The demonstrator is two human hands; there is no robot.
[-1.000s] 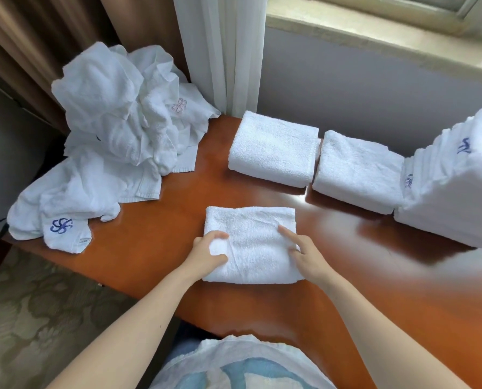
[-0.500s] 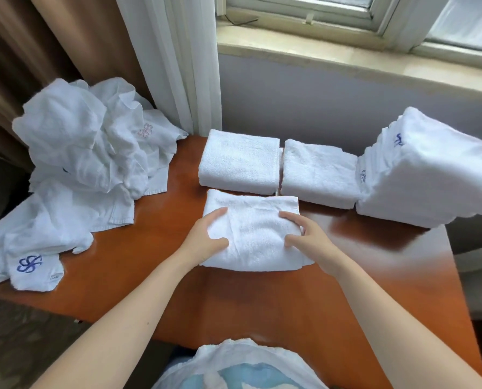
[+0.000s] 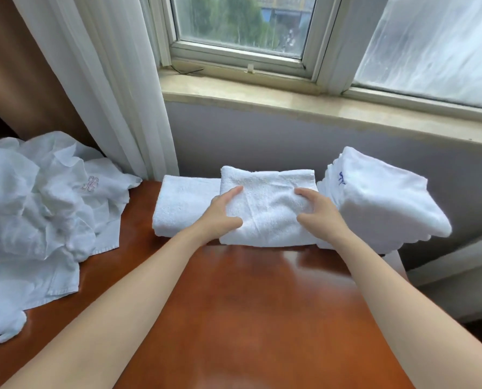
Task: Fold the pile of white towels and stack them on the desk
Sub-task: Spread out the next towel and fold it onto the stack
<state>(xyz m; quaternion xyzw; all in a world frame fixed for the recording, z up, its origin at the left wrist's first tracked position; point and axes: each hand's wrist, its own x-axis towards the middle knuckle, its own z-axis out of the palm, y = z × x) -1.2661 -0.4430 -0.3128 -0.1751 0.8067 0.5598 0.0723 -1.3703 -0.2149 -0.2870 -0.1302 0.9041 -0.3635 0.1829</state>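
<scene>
Head view: folded towel [image 3: 268,192] lies crosswise.

Daylight comes in through a white-framed window [image 3: 240,26] above a pale sill [image 3: 290,101]. A white curtain [image 3: 102,80] hangs at its left. The shiny brown desk [image 3: 248,304] meets a grey wall [image 3: 262,141].

Towel [image 3: 268,214], perhaps lifted, in left grip [image 3: 220,217], right grip [image 3: 320,214].

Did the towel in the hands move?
Yes. The folded towel went back toward the wall, now between the single towel and the tall stack.
</scene>
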